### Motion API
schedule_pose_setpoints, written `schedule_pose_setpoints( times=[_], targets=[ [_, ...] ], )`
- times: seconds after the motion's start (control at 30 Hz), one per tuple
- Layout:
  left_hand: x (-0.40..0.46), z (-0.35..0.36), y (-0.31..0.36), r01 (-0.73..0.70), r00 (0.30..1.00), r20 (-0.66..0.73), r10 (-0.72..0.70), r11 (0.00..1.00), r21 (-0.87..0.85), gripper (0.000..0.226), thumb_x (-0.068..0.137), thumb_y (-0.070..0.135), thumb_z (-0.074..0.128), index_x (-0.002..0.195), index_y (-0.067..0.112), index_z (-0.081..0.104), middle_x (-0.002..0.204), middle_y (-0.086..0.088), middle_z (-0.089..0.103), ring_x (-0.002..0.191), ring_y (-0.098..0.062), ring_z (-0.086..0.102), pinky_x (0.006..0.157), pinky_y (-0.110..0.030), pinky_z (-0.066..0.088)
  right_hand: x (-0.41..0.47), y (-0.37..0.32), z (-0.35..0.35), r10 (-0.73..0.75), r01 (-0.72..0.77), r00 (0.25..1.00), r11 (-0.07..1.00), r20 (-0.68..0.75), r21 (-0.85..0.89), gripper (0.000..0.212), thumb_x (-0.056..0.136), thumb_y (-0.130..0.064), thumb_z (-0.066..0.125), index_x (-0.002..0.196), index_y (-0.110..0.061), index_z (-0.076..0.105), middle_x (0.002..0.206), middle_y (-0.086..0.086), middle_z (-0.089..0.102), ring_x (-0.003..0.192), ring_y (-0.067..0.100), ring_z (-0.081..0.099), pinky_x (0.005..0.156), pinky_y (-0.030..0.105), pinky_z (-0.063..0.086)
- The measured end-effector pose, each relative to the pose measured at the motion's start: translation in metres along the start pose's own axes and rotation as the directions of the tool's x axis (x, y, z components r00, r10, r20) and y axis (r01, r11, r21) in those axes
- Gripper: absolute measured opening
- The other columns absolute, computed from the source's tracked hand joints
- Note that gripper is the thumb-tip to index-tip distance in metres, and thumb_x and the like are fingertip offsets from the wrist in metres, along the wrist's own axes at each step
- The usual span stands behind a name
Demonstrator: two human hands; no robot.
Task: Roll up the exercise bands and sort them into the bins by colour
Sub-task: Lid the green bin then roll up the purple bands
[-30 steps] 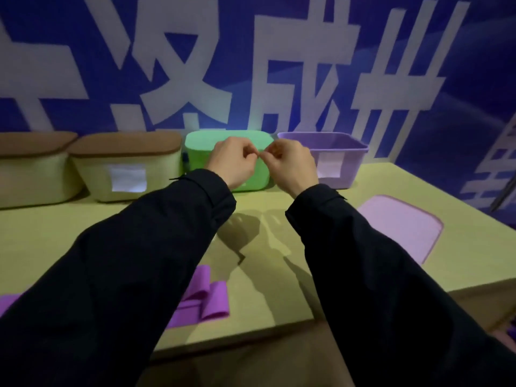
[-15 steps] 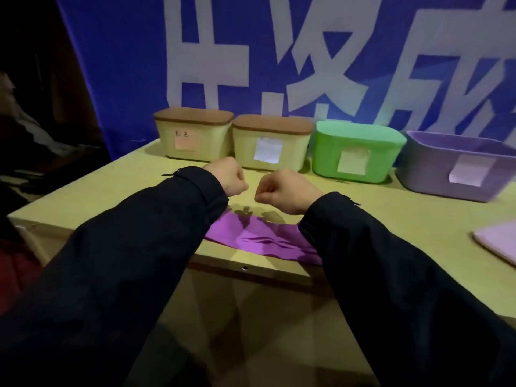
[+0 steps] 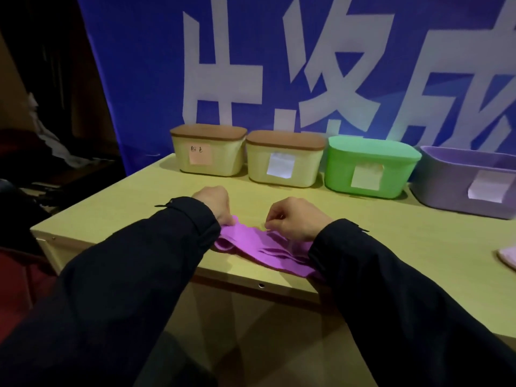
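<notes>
A purple exercise band [image 3: 262, 251] lies crumpled near the table's front edge. My left hand [image 3: 213, 202] pinches its far left corner. My right hand [image 3: 297, 219] pinches its far edge a little to the right. Both forearms in black sleeves cover parts of the band. Along the back stand two cream bins with wooden lids [image 3: 208, 152] [image 3: 284, 160], a green lidded bin [image 3: 368, 169] and an open purple bin [image 3: 463, 182], each with a paper label.
The wooden table [image 3: 139, 202] ends at its left corner close to my left arm. A pale pink flat piece [image 3: 508, 258] shows at the right frame edge. A blue banner with white characters [image 3: 279, 65] hangs behind the bins.
My view swung left and down. Both hands came down from in front of the green bin to the table and took hold of the purple band's far edge.
</notes>
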State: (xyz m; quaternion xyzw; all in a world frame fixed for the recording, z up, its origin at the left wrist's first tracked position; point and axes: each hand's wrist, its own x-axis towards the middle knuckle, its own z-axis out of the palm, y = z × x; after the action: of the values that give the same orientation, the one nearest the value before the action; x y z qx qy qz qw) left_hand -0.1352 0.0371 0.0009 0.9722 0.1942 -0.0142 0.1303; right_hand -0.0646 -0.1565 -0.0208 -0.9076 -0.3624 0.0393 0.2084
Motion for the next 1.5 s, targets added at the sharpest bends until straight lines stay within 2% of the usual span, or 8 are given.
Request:
schedule_pose_setpoints(
  times=[0.23, 0.37, 0.47, 0.63, 0.97, 1.07, 1.33, 1.5],
  targets=[
    [0.003, -0.030, 0.020, -0.177, 0.981, -0.122, 0.148, 0.941, -0.288, 0.026, 0.082, 0.033, 0.082, 0.086, 0.011, 0.067, 0.071, 0.000, 0.062, 0.060, -0.015, 0.052, 0.052, -0.026, 0.039, -0.004, 0.016, -0.001, 0.034, -0.022, 0.990, 0.996, -0.137, 0.085, 0.008, 0.093, -0.029, 0.062, 0.094, -0.030, 0.070, 0.090, -0.010, 0.071, 0.084, 0.014, 0.066, 0.079, 0.032, 0.054],
    [0.007, -0.046, 0.061, -0.485, 0.874, -0.333, 0.354, 0.654, -0.580, 0.018, 0.085, 0.024, 0.080, 0.094, 0.012, 0.069, 0.079, 0.001, 0.063, 0.069, -0.011, 0.056, 0.053, -0.016, 0.044, -0.009, 0.027, -0.018, 0.109, 0.029, 0.955, 0.892, -0.277, 0.452, 0.017, 0.096, -0.022, 0.061, 0.111, -0.024, 0.067, 0.100, 0.000, 0.073, 0.091, 0.020, 0.068, 0.084, 0.038, 0.053],
    [0.014, -0.048, 0.089, -0.582, 0.813, -0.364, 0.455, 0.644, -0.496, 0.012, 0.088, 0.026, 0.076, 0.091, 0.016, 0.071, 0.082, 0.004, 0.067, 0.073, -0.008, 0.060, 0.059, -0.016, 0.048, -0.014, 0.033, -0.042, 0.164, 0.077, 0.947, 0.720, -0.278, 0.690, 0.019, 0.100, -0.018, 0.058, 0.118, -0.021, 0.064, 0.110, 0.007, 0.073, 0.097, 0.018, 0.068, 0.082, 0.032, 0.051],
    [0.019, -0.038, 0.103, -0.632, 0.773, -0.352, 0.528, 0.588, -0.505, 0.011, 0.091, 0.026, 0.073, 0.093, 0.015, 0.073, 0.083, 0.001, 0.071, 0.070, -0.003, 0.063, 0.064, -0.018, 0.049, -0.017, 0.041, -0.043, 0.053, 0.228, 0.924, 0.717, -0.378, 0.659, 0.028, 0.097, -0.018, 0.064, 0.125, -0.022, 0.063, 0.105, -0.005, 0.073, 0.100, 0.004, 0.068, 0.085, 0.023, 0.055],
    [0.024, 0.010, 0.079, -0.494, 0.847, -0.340, 0.409, 0.366, -0.789, 0.041, 0.087, 0.023, 0.078, 0.124, 0.022, 0.061, 0.111, -0.004, 0.071, 0.091, -0.014, 0.071, 0.070, -0.026, 0.059, 0.004, 0.035, -0.026, 0.126, 0.263, 0.860, 0.721, -0.495, 0.641, 0.012, 0.091, -0.013, 0.071, 0.079, -0.013, 0.071, 0.071, -0.001, 0.065, 0.067, 0.011, 0.056, 0.063, 0.029, 0.046],
    [0.029, 0.027, 0.067, -0.497, 0.838, -0.314, 0.447, 0.385, -0.777, 0.046, 0.085, 0.015, 0.079, 0.126, 0.020, 0.059, 0.104, -0.004, 0.072, 0.087, -0.017, 0.071, 0.059, -0.026, 0.052, 0.008, 0.033, -0.025, 0.180, 0.218, 0.860, 0.716, -0.477, 0.663, 0.017, 0.089, -0.012, 0.074, 0.074, -0.014, 0.067, 0.066, -0.003, 0.059, 0.062, 0.010, 0.051, 0.059, 0.024, 0.042],
    [0.038, 0.045, 0.046, -0.485, 0.865, -0.246, 0.438, 0.600, -0.636, 0.047, 0.091, 0.036, 0.071, 0.133, 0.022, 0.059, 0.109, 0.008, 0.070, 0.092, -0.008, 0.069, 0.079, -0.029, 0.057, 0.008, 0.032, -0.031, 0.282, 0.189, 0.852, 0.622, -0.442, 0.760, 0.008, 0.098, -0.011, 0.062, 0.094, -0.005, 0.062, 0.066, -0.002, 0.064, 0.059, 0.012, 0.055, 0.056, 0.025, 0.043],
    [0.015, 0.043, 0.058, -0.535, 0.768, -0.204, 0.607, 0.434, -0.725, 0.045, 0.086, 0.057, 0.066, 0.120, 0.027, 0.066, 0.112, 0.011, 0.072, 0.105, -0.008, 0.067, 0.095, -0.035, 0.054, 0.007, 0.028, -0.043, 0.272, 0.232, 0.829, 0.628, -0.489, 0.743, 0.010, 0.098, -0.018, 0.064, 0.095, -0.008, 0.061, 0.072, 0.014, 0.060, 0.059, 0.017, 0.051, 0.049, 0.024, 0.039]
  ],
)
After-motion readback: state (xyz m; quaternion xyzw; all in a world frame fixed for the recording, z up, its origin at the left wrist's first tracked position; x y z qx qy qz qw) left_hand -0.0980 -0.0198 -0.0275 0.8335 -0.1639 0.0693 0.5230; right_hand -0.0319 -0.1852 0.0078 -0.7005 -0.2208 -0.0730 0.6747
